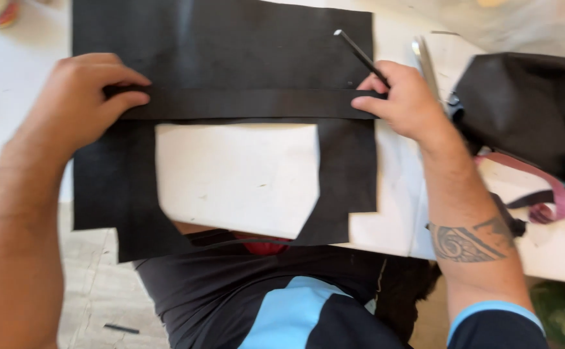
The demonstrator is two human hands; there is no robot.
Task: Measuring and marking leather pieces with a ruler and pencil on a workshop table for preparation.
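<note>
A large black sheet of material (230, 45) with a big piece cut out of its middle lies on a white table (237, 174). A long black strip (243, 103) lies across it. My left hand (82, 97) pinches the strip's left end. My right hand (402, 100) presses the strip's right end and also holds a thin dark pencil-like tool (360, 55) that points up and left.
A metal blade or scissors (424, 61) lies just right of my right hand. A dark bag or folded material (528, 110) with a pink strap (547, 187) sits at the right. The sheet's lower part overhangs the table's near edge above my lap.
</note>
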